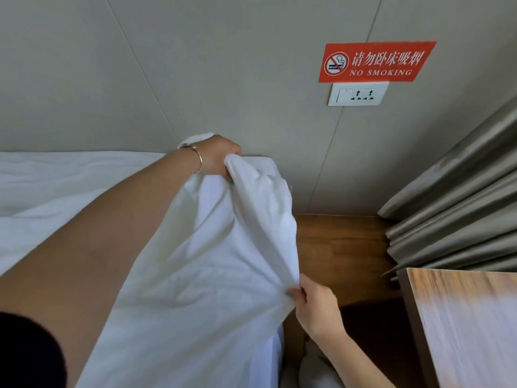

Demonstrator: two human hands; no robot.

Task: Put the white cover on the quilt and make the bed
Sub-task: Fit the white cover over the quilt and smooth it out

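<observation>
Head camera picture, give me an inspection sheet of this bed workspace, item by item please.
Surface: bed with white bedding, against a beige wall.
Job's things: white cover, bunched and lifted at the bed's corner.
Clutter: nothing seen.
Hands: left hand grips the cover's top by the wall; right hand pinches its lower edge with the fingers.
Cables: nothing seen; outlet has nothing plugged in.
Surroundings: red no-smoking sign, grey-green curtain, wooden cabinet, wooden floor.
</observation>
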